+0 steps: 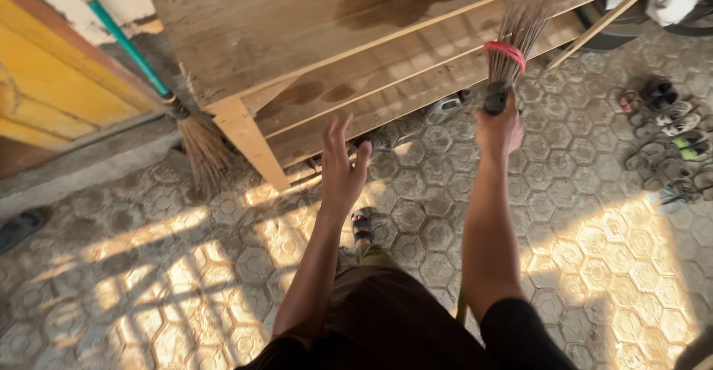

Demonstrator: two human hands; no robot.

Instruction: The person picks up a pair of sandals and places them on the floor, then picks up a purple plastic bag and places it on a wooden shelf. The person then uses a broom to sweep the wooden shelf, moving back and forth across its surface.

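No pkgs, labels, signs or screens visible anywhere in this view.

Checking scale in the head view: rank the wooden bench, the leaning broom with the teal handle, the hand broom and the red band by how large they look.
1. wooden bench
2. leaning broom
3. hand broom, gripped by the right hand
4. red band

The two brooms are unsure: the leaning one runs out of frame.

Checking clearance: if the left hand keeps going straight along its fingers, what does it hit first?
Probably the lower shelf edge of the wooden bench; the left hand points up-frame at it, open and empty. Depth is unclear, so it might pass beneath.
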